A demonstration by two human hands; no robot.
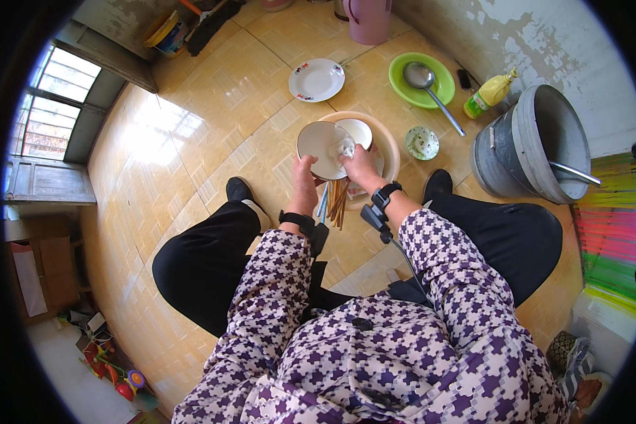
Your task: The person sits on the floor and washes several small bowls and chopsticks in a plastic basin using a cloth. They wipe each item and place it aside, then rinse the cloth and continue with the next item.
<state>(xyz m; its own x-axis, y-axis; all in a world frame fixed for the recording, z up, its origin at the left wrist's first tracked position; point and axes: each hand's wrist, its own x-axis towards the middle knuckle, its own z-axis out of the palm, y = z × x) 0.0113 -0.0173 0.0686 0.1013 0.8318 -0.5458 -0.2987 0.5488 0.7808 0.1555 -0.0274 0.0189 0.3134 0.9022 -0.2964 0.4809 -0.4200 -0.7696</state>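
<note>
Between my hands a white bowl with a dark rim (pixel 316 146) is tilted above a peach-coloured basin (pixel 394 153). My left hand (pixel 303 177) grips the bowl's near left edge, thumb over the rim. A crumpled white cloth or tissue (pixel 343 147) is pressed against the bowl's inside by my right hand (pixel 363 168). Behind it, a second white bowl (pixel 358 130) sits in the basin. Several chopsticks (pixel 337 204), brown and blue, stick out over the basin's near side. My hands and the held bowl hide part of the basin's contents.
Beyond the basin lie a white plate (pixel 316 79) and a green basin (pixel 397 87) with a metal ladle (pixel 420 76). To the right are a small patterned bowl (pixel 422 143), a yellow-green bottle (pixel 490 95) and a large grey bucket (pixel 503 153). A pink jug (pixel 370 21) stands farther back.
</note>
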